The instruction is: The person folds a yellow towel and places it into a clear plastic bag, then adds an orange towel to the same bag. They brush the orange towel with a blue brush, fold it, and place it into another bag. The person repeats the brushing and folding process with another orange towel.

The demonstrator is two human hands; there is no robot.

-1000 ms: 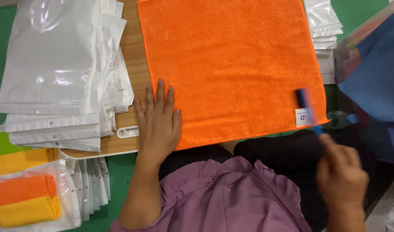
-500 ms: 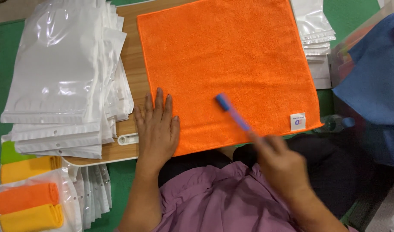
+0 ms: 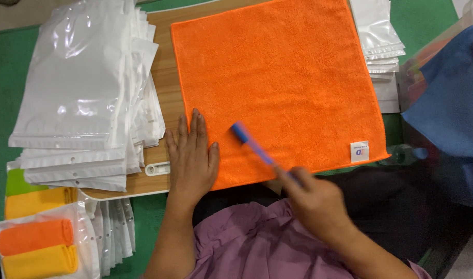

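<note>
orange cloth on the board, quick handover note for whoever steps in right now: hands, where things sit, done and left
Left hand: flat, palm down, pinning the near left corner of the orange cloth.
Right hand: grip shut on a blue stick-shaped tool, its tip over the cloth's near edge.
Cloth lies spread flat on the wooden board, label at the near right corner.
Clear bags stacked on the left.
Done: cloth laid out flat.
Left: cloth unfolded and unbagged.
</note>
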